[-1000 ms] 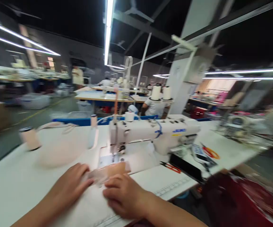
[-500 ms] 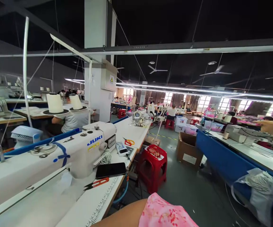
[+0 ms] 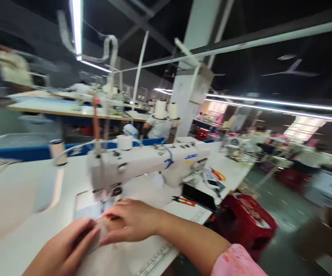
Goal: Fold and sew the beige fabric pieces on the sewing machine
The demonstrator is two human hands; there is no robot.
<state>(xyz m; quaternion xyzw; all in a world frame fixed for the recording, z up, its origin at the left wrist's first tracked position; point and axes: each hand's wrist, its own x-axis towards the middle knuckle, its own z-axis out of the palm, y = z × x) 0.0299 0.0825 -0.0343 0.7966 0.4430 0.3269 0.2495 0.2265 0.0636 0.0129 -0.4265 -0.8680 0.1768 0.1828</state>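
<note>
The view is blurred by motion. My left hand [image 3: 65,249] and my right hand [image 3: 128,220] lie together on the white sewing table [image 3: 25,234], just in front of the needle end of a white sewing machine [image 3: 143,165]. Between the fingertips of both hands lies a small pale piece of material [image 3: 101,226], mostly hidden and too smeared to make out. My right fingers press flat on it. My left fingers rest beside it.
Red snips [image 3: 184,200], a black phone [image 3: 199,196] and orange-handled scissors [image 3: 219,175] lie right of the machine. A red stool [image 3: 245,220] stands off the table's right edge. A thread spool [image 3: 57,150] stands at back left. Another person [image 3: 157,128] sits beyond the machine.
Half a second ago the view had swung right across the room with no hands in sight; now it is back on the machine and both hands are at the needle again.
</note>
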